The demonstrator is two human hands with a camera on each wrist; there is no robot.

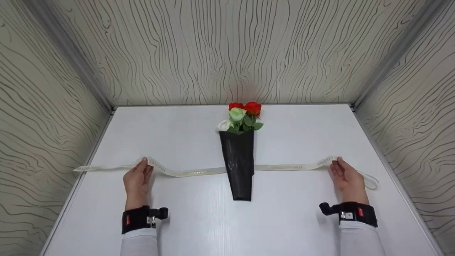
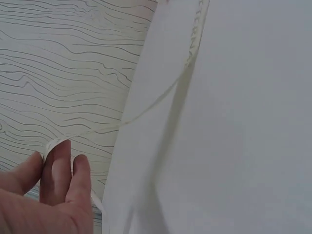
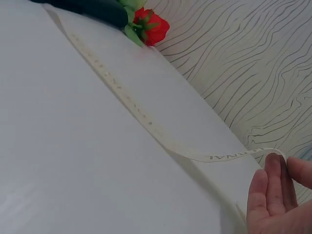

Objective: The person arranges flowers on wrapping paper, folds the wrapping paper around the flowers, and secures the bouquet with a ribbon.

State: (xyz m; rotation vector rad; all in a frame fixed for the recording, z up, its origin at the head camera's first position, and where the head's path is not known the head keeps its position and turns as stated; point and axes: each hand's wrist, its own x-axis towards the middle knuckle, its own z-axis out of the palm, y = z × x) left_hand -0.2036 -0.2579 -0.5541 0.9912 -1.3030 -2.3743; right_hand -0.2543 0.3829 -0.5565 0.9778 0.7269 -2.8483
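Observation:
A cream ribbon (image 1: pixel 199 173) with printed lettering runs across the white table and passes beneath a bouquet in black wrapping (image 1: pixel 240 163). Red, pale green and white flowers (image 1: pixel 237 113) with leaves top the bouquet, which lies with its narrow end toward me. My left hand (image 1: pixel 138 177) pinches the ribbon left of the bouquet, lifting that stretch off the table; a tail trails past it to the left. On the other side my right hand (image 1: pixel 347 176) pinches the ribbon between thumb and fingers, also raised. Beyond that hand the ribbon's right end (image 1: pixel 371 182) loops back.
The white table (image 1: pixel 199 227) is enclosed by a back wall (image 1: pixel 227 53) and side walls with a dark wavy line pattern. Grey metal posts (image 1: pixel 394 46) stand at the corners. Both wrists wear black camera straps (image 1: pixel 357 213).

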